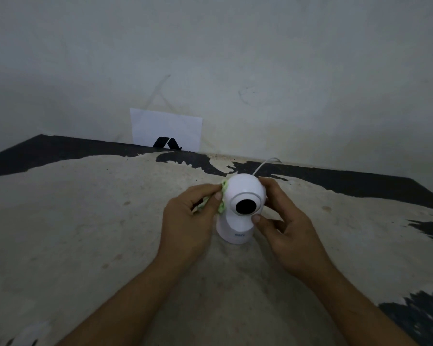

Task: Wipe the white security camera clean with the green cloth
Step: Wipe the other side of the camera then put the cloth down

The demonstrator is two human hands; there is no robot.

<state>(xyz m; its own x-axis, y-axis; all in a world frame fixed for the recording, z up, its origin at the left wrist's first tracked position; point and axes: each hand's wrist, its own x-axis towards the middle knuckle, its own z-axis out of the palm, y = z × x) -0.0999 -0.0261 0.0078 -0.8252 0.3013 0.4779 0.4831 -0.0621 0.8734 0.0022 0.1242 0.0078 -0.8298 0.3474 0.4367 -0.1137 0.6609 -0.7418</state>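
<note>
My right hand steadies the white security camera on the worn table, thumb under the lens ring and fingers curled round its far right side. My left hand pinches the bunched green cloth against the dome's left flank, so the next stroke runs rightward across the upright body, its cable trailing off behind

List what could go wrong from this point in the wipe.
The green cloth is bunched small in the left hand at the side of the security camera, so bare fingertips may smear the white dome. The right hand's thumb sits near the black lens. The white cable behind could snag if the camera turns.
</note>
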